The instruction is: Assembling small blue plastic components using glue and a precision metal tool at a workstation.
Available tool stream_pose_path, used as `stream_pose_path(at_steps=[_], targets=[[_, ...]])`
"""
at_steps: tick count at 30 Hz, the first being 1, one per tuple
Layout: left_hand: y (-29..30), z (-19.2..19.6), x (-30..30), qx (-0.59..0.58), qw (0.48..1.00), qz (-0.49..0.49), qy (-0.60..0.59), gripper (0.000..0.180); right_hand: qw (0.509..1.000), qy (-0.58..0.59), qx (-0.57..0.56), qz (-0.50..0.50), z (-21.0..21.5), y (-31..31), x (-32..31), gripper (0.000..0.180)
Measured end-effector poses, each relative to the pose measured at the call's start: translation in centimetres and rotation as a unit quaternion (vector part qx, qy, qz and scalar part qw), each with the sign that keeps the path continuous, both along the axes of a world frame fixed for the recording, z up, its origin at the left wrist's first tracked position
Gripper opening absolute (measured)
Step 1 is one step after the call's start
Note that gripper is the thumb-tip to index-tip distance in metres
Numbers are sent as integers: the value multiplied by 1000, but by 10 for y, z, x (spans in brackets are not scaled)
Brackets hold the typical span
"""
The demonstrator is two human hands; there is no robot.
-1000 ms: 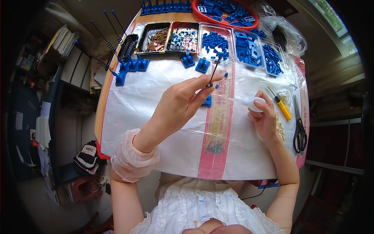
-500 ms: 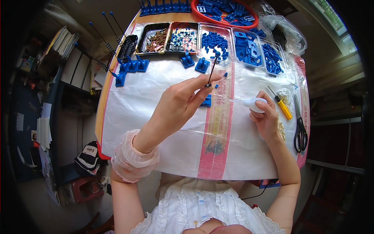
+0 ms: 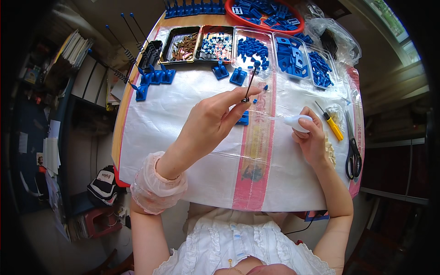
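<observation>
Pinching a thin dark rod (image 3: 250, 82) at what looks like a small coil, the left grip (image 3: 211, 118) has thumb and finger closed up tight. The rod's blue knob (image 3: 257, 64) points up toward the clear tray of blue bits (image 3: 273, 57); can't tell how high above the desk (image 3: 197, 21) it sits. The right grip (image 3: 311, 137) curls round a whitish squeeze bottle (image 3: 298, 123), off to the rod's right.

Rod's probably light, stiff and kinda easy to twirl, so the coil seems the best spot to hold. Bottle's likely soft and a bit slick; a gentle squeeze round the belly makes sense, nozzle's too faint to judge.

Most elbow room is the white sheet (image 3: 197, 185) toward the near edge. Tighter up front: a blue base (image 3: 244, 118) just beside the left fingers, a loose blue cap (image 3: 265, 87) past them. Yellow screwdriver (image 3: 335, 129) and scissors (image 3: 352, 160) crowd the right edge.
</observation>
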State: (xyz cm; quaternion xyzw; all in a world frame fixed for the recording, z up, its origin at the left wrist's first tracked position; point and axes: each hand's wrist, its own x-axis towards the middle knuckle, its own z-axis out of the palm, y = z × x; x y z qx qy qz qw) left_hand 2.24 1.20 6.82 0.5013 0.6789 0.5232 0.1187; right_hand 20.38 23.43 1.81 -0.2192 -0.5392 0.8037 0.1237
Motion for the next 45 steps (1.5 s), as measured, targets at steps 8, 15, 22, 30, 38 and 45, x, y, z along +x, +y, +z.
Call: stream_pose_path(at_steps=[8,15,22,30,38,45], targets=[[0,1,-1,-6,1000,-2,4,31,1000,9,14,-14,4,-1,-1,23],[0,-2,-1,6,1000,-1,4,31,1000,18,9,-19,4,-1,-2,21],[1,-2,-1,8,1000,-1,4,31,1000,2,22,-16,1,0,-2,23],[0,0,-1,2,1000,-1,10,32,1000,4,21,-12,2,-1,-4,23],[1,-2,-1,11,1000,-3,11,31,1000,11,1,-15,0,-2,-3,22],[1,-2,-1,6,1000,1,9,31,1000,17,9,-20,0,1,-2,22]])
